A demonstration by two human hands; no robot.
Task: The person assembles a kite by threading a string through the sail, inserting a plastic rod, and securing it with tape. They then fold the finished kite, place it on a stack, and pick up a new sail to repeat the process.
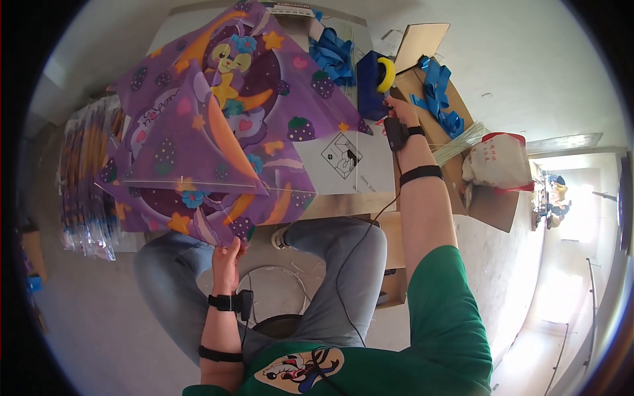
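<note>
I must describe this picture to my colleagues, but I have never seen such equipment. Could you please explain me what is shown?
There is no machine here, only a person with two bare hands. The single picture comes from a wide fisheye camera on the person's head, looking down, so straight edges bend near the rim.

On the pale work surface lies a purple, kite-like printed sheet with thin rods. Beyond it are blue ribbons and a blue tape dispenser with a yellow roll.

The left hand has its grip on the sheet's near edge. The right hand is at the dispenser; whether it holds tape is unclear.
</note>
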